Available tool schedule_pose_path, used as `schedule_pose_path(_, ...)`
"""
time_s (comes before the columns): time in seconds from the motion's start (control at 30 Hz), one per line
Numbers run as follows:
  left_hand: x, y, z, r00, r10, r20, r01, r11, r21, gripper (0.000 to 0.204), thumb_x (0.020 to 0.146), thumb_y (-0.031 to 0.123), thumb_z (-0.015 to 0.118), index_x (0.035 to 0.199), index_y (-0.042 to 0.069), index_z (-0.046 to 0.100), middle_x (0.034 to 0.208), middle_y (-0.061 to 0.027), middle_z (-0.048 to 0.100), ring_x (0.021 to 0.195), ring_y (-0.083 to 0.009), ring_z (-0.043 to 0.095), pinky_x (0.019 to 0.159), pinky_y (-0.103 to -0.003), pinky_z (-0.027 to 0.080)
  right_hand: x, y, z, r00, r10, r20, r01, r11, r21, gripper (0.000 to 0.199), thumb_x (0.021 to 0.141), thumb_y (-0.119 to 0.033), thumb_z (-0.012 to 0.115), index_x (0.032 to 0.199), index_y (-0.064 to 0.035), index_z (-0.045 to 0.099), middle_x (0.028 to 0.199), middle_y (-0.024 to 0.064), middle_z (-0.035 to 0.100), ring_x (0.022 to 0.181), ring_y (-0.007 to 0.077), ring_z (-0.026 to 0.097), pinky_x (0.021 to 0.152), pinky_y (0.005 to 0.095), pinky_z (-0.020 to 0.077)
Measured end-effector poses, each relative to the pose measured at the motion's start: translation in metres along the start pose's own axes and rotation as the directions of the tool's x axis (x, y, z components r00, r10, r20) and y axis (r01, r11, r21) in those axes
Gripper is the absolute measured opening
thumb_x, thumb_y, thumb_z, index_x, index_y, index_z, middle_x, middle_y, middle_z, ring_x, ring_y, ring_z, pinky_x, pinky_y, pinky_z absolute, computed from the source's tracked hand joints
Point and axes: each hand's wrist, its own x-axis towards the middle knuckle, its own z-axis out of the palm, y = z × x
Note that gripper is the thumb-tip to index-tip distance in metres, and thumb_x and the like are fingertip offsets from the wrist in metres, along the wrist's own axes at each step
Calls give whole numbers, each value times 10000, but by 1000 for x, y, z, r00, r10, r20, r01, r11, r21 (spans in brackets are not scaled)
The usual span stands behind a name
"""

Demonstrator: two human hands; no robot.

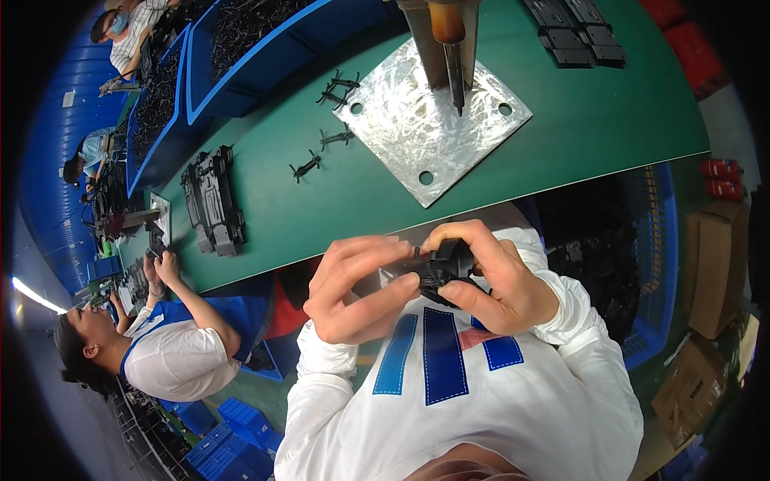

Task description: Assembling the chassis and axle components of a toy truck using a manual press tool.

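Observation:
A black moulded plastic part (443, 268) is held up in front of my chest, just off the table's near edge. My right hand (505, 280) wraps round its right end, thumb below and index finger curled over the top. At its other end, my left hand (357, 289) closes thumb and fingers on the part; the exact contact is partly hidden. Beyond my hands a square metal plate (393, 120) lies on the green table (273, 160). A pointed metal tool tip (455, 80) hangs above this plate. Several small black brackets (305, 166) lie left of it.
Black chassis-like plastic parts (213, 200) lie at the left, more black long parts (573, 32) at the far right. Blue bins (273, 48) of small black pieces line the far left. A blue crate (654, 321) stands below the table's right side, near cardboard boxes (714, 268). A co-worker (180, 353) sits left.

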Motion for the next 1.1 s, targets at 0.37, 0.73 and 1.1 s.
schedule_pose_path(0.37,1,4,3,1000,-7,4,6,996,87,340,572,10,842,875,97,717,1001,-141,679,881,-311,684,724,-368,579,-1,5,-4,999,-38,39,42,995,-89,601,850,-37,572,1382,80,317,1281,291,496,896,429,658,758,381,529)
schedule_pose_path(0.73,0,8,1,1000,-17,20,16,998,59,359,587,6,843,907,113,721,1023,-129,675,889,-308,683,738,-379,579,-3,2,-3,999,-32,26,32,999,-23,569,846,-1,580,1362,51,346,1239,250,541,983,391,658,823,378,524)
schedule_pose_path(1.1,-3,9,-4,1000,3,17,-4,999,46,382,591,28,852,936,124,718,1043,-136,676,897,-318,689,733,-383,584,-1,-2,-2,998,-41,44,40,998,42,478,851,12,608,1286,11,409,1148,182,600,967,330,676,816,346,527)
